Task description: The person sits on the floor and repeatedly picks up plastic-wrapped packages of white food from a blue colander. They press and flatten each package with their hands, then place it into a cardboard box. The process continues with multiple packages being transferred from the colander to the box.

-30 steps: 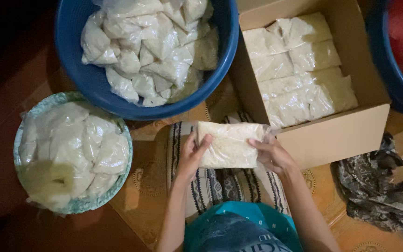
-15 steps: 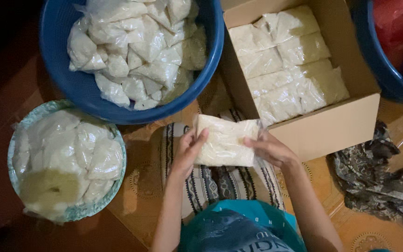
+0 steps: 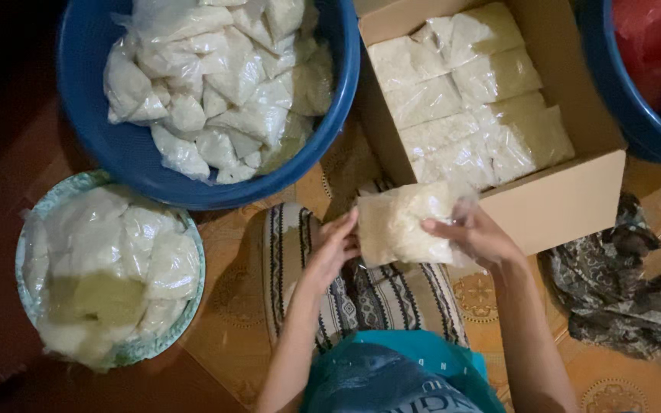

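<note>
Warm orange floor tiles with a faint round ornament pattern carry everything, and the cardboard box serves as the landmark: plain brown, square-cornered, flaps open, its inside lined with flat, pillow-shaped clear plastic packs of pale grainy filling laid edge to edge. Just in front of the box's near wall, at its left corner, one more such packet is held up, soft and slightly crumpled, the film glossy and the contents whitish and granular. The left hand grips its left edge with fingers curled over the plastic; the right hand pinches its right side, fingertips pressed into the film. Below the packet lies a striped woven cloth in cream and dark bands. Left of the box sits a big round blue plastic basin, smooth-walled, heaped with loosely piled, bulging bags of the same pale stuff. Farther left and nearer than the box, a smaller pale green patterned bowl holds more plump bags. Right of the box a dark patterned rag lies rumpled, and another blue tub curves past the box's far right.
</note>
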